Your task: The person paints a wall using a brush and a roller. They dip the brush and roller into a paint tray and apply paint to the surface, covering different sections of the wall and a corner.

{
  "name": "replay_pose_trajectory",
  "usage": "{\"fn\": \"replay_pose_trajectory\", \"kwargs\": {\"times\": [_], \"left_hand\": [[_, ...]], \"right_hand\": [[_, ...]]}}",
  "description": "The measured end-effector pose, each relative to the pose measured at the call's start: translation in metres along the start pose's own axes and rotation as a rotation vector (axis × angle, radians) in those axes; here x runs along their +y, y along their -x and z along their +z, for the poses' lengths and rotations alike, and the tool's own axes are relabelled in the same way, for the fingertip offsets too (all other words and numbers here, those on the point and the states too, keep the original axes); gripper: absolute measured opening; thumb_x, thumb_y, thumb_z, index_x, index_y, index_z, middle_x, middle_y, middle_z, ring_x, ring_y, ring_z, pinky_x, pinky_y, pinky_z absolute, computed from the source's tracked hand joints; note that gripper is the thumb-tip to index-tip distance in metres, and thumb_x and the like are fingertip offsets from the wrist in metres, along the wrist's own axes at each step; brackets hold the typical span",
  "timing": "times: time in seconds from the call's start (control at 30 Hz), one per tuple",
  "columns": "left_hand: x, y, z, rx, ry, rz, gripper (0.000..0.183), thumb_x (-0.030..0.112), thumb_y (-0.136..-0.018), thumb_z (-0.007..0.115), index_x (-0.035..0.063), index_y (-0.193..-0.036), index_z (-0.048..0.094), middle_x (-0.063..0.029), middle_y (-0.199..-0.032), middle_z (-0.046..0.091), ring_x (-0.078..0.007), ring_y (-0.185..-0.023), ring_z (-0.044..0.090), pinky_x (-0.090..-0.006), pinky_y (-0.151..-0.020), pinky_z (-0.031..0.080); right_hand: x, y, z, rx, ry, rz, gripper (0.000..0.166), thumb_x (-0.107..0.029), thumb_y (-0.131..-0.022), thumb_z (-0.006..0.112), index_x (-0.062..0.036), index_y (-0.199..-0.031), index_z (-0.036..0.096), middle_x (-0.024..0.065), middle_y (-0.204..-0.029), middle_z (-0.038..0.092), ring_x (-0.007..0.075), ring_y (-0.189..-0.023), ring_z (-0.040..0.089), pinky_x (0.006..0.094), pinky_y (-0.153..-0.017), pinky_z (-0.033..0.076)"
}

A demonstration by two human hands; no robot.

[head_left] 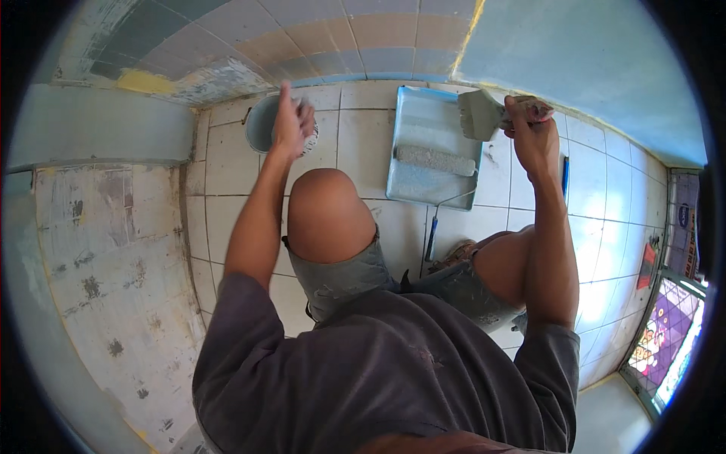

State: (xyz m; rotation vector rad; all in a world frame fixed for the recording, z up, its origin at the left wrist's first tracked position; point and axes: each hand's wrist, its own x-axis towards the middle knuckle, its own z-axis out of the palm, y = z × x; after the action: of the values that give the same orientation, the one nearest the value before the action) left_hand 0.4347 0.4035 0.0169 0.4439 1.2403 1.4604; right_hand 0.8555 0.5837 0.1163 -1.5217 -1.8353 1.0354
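My right hand (pixel 530 116) grips the handle of a wide flat paintbrush (pixel 479 116), its grey, paint-coated end pointing left. That end hangs over the right edge of a blue-rimmed paint tray (pixel 414 133). A paint roller (pixel 435 160) lies across the tray, its wire frame and blue handle reaching over the near edge. My left hand (pixel 292 125) is at the right side of a round bucket (pixel 261 127) with a grey inside. One digit points up and the other fingers are curled and blurred. Whether they hold anything or touch the bucket is unclear.
White floor tiles (pixel 363 136) lie under the tray and bucket. A tiled wall (pixel 323 34) and a pale blue wall (pixel 561 62) rise ahead. A blue stick-like thing (pixel 565 177) lies beyond my right forearm. A red object (pixel 646 265) is near the right wall.
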Motion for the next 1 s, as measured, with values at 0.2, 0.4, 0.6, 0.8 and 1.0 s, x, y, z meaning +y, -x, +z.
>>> {"fn": "replay_pose_trajectory", "kwargs": {"times": [0.2,0.4,0.6,0.8,1.0], "left_hand": [[-0.023,-0.086,0.063,-0.326,-0.963,-0.290,0.052,0.053,-0.100,0.059,0.0053,-0.120,0.066,-0.0074,-0.100,0.068,-0.0148,-0.081,0.064,-0.0325,-0.068,0.052],[-0.134,-0.077,0.023,-0.805,-1.472,-0.799,0.083,0.060,-0.087,0.073,0.0105,-0.150,0.051,-0.0169,-0.132,0.066,-0.0231,-0.103,0.065,-0.0424,-0.088,0.055],[-0.131,-0.067,0.055,-0.366,-0.891,-0.447,0.103,0.061,-0.087,0.073,-0.0060,-0.154,0.035,-0.0253,-0.138,0.061,-0.0334,-0.125,0.061,-0.0412,-0.107,0.047],[-0.167,-0.067,0.005,-0.510,-1.113,-0.422,0.099,0.057,-0.088,0.074,-0.0060,-0.153,0.033,-0.0249,-0.136,0.061,-0.0297,-0.123,0.061,-0.0383,-0.104,0.048],[-0.213,-0.067,0.003,-0.403,-1.005,-0.439,0.091,0.054,-0.089,0.074,-0.0046,-0.149,0.039,-0.0219,-0.131,0.063,-0.0276,-0.118,0.062,-0.0379,-0.100,0.049]], "right_hand": [[-0.014,0.008,-0.025,0.012,0.006,0.002,0.046,-0.046,-0.094,0.068,0.0002,-0.092,0.071,0.0134,-0.077,0.071,0.0231,-0.073,0.068,0.0388,-0.072,0.052],[0.008,0.010,-0.001,0.031,-0.087,-0.064,0.037,-0.037,-0.094,0.068,0.0003,-0.091,0.069,0.0218,-0.082,0.070,0.0330,-0.077,0.069,0.0416,-0.074,0.053],[0.034,0.001,-0.016,-0.034,-0.529,0.034,0.019,-0.019,-0.096,0.064,0.0001,-0.095,0.068,0.0087,-0.082,0.069,0.0161,-0.073,0.066,0.0334,-0.065,0.054],[0.033,-0.024,0.005,-0.077,-0.690,0.213,0.014,-0.009,-0.085,0.072,-0.0005,-0.094,0.066,0.0078,-0.086,0.067,0.0168,-0.071,0.066,0.0314,-0.066,0.059],[0.055,-0.024,0.005,-0.091,-0.768,0.314,0.022,0.002,-0.076,0.076,0.0011,-0.094,0.063,0.0092,-0.085,0.067,0.0191,-0.074,0.068,0.0318,-0.065,0.061]]}}
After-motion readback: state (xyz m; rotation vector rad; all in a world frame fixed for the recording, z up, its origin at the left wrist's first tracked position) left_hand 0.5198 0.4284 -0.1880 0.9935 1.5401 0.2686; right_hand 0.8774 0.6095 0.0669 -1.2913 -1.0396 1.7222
